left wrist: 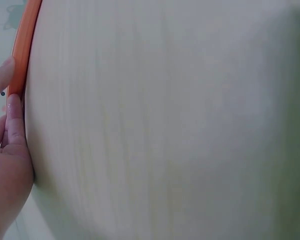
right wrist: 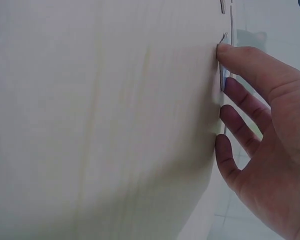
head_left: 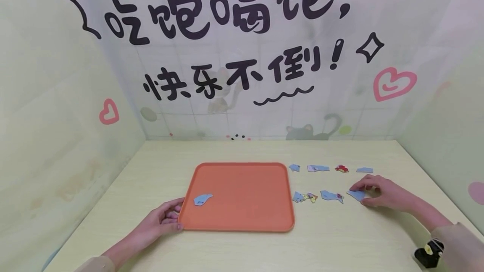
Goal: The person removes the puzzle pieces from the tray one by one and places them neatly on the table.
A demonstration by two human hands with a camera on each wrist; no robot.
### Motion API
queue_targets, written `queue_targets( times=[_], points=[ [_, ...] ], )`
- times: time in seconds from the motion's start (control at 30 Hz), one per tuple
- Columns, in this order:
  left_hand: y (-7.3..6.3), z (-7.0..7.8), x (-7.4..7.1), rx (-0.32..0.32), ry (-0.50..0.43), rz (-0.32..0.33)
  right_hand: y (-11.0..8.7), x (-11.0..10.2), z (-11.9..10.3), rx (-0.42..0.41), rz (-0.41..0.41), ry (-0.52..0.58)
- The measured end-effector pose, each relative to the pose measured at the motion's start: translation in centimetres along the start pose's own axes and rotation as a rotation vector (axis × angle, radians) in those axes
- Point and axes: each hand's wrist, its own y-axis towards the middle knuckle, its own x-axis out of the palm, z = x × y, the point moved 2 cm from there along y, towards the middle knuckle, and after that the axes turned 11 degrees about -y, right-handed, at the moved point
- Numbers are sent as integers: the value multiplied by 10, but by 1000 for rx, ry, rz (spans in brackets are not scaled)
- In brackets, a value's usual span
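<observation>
My left hand [head_left: 166, 218] holds the left edge of an orange tray [head_left: 242, 225]. In the left wrist view the thumb and a finger meet at the tray's rim [left wrist: 24, 47]. On the tray's left part lies a blue puzzle piece [head_left: 203, 199] of irregular outline. Over to the right, my right hand [head_left: 387, 193] has its thumb and fingertips at opposite sides of a flat light-blue puzzle piece [head_left: 356, 195] on the table. That piece appears nearly edge-on between thumb and index finger in the right wrist view, with the other fingers bent toward the tabletop [right wrist: 140, 100].
Right of the tray, flat pieces lie in two rows. The back row includes a red piece [head_left: 342, 168] and a long blue piece [head_left: 318, 168]; the front row has a blue-yellow piece [head_left: 304, 197] and another blue piece [head_left: 332, 196]. Printed walls [head_left: 242, 116] enclose the table.
</observation>
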Motion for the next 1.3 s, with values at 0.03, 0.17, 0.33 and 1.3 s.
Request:
queue_targets(
  times=[0.03,0.17,0.33,1.3],
  points=[
    [0,0,0,-2,-3,0,0,0,0,2,-12,-3],
    [-1,1,0,5,-12,-8,-2,-2,1,-8,-37,-20],
    [-1,2,0,13,-26,-15,-2,-2,0,-14,-26,-25],
    [-2,0,0,-39,-7,11,68,-17,-41,53,-168,-9]
  ],
)
